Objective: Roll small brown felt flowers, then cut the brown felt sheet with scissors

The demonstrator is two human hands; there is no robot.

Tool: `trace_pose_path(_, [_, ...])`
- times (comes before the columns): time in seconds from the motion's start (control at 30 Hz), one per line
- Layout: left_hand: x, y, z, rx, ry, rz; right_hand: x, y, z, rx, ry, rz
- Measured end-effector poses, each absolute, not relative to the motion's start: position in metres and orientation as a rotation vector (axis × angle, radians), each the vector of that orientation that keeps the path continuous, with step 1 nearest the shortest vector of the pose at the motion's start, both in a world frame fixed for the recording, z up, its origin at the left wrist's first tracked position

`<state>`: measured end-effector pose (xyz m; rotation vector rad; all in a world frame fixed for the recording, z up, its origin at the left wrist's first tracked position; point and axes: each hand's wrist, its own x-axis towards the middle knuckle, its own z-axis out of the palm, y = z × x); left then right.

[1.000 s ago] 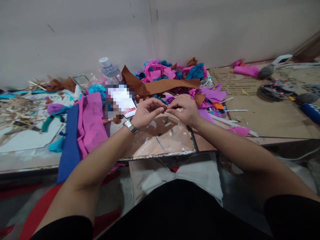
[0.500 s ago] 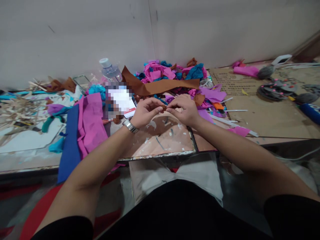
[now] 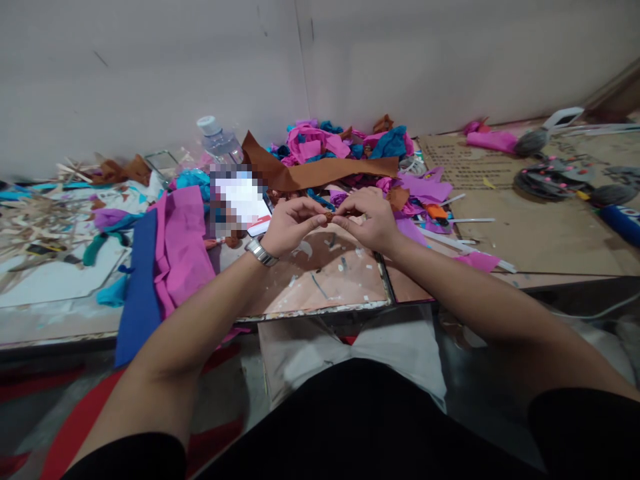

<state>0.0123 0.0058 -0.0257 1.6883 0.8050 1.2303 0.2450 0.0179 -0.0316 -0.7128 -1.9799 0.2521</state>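
Just above the table, my left hand (image 3: pixel 293 225) and my right hand (image 3: pixel 369 217) meet, fingertips pinched on a small piece of brown crepe paper (image 3: pixel 329 217) between them. The piece looks crumpled or twisted; its far side is hidden by my fingers. A phone with a lit screen (image 3: pixel 243 203) leans behind my left hand. Beyond both hands stretches a long strip of brown crepe paper (image 3: pixel 325 175), in front of a heap of pink, blue and purple scraps (image 3: pixel 320 143).
Folded pink paper (image 3: pixel 185 240) and a blue strip (image 3: pixel 140 287) hang over the table edge at left. A plastic bottle (image 3: pixel 220 141) stands behind the phone. Pliers (image 3: pixel 50 252) and thin wooden slivers lie far left. Cardboard (image 3: pixel 480 233) covers the right side, with white sticks (image 3: pixel 473 221) beside it.
Both hands stay in nearly the same place. The fingertips have shifted slightly around the small brown paper piece, which shows a little more rounded now.
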Motion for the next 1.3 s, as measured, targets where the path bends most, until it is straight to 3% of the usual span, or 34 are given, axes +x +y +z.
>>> trace_pose_path(1.3, [0.0094,0.0091,-0.0283,1.743,0.759,1.204,0.2442,0.0161,-0.0283,-0.595,-2.004,0.224])
